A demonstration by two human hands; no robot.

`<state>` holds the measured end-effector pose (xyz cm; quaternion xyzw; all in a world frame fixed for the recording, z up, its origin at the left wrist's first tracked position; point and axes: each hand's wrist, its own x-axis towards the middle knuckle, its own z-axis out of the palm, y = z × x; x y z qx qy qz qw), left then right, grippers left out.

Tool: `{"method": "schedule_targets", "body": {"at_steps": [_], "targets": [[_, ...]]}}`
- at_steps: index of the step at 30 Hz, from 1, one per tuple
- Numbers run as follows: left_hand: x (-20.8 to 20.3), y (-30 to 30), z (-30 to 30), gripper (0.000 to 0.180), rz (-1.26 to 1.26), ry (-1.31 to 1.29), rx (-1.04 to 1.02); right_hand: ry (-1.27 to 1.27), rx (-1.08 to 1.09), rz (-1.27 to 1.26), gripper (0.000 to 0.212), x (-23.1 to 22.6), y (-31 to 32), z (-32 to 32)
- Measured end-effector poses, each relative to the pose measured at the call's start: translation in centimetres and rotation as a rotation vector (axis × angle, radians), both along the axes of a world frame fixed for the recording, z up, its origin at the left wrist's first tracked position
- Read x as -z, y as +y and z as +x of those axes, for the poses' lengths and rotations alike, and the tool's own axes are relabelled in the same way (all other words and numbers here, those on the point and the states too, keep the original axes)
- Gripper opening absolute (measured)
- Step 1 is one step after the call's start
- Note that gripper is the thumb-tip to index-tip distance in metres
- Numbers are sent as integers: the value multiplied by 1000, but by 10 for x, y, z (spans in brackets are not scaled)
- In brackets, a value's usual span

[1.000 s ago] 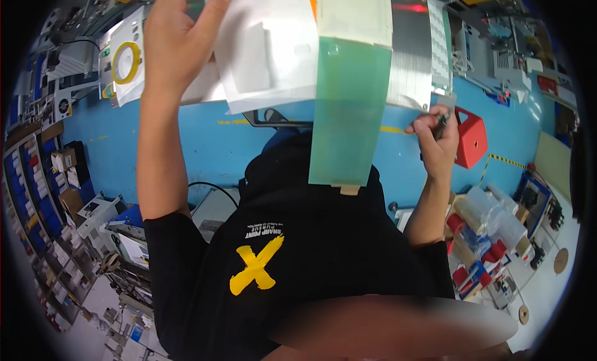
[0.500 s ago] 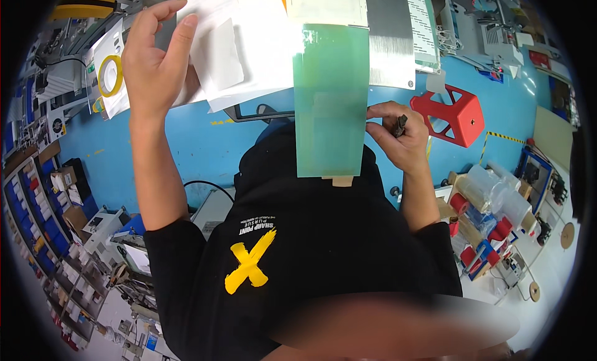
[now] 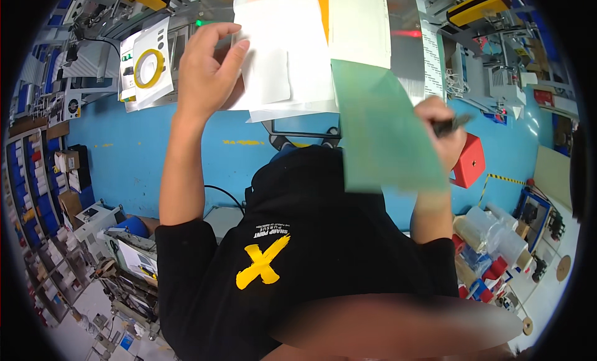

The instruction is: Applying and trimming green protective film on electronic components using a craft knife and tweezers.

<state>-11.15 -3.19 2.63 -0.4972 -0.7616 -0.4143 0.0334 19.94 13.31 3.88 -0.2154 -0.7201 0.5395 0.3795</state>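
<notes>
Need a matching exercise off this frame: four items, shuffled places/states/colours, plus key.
Items:
1. Tape roll
2. Green sheet
3. Right hand
4. Left hand

Descriptions:
A. Gripping a dark object
B. Thumb and fingers apart, at the left edge of the white papers
C. Yellow and ring-shaped
D. Directly below the cream sheet in the picture

Pairs: 1-C, 2-D, 3-A, 4-B
</notes>
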Motion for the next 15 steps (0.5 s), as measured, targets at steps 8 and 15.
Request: {"method": "schedule_targets", "body": {"at_steps": [8, 15], "targets": [[3, 30, -23, 50, -175, 118, -78, 6, 1, -473, 15, -23, 93, -89], [-9, 50, -32, 70, -337, 45, -91, -97, -138, -563, 22, -6, 113, -95]]}}
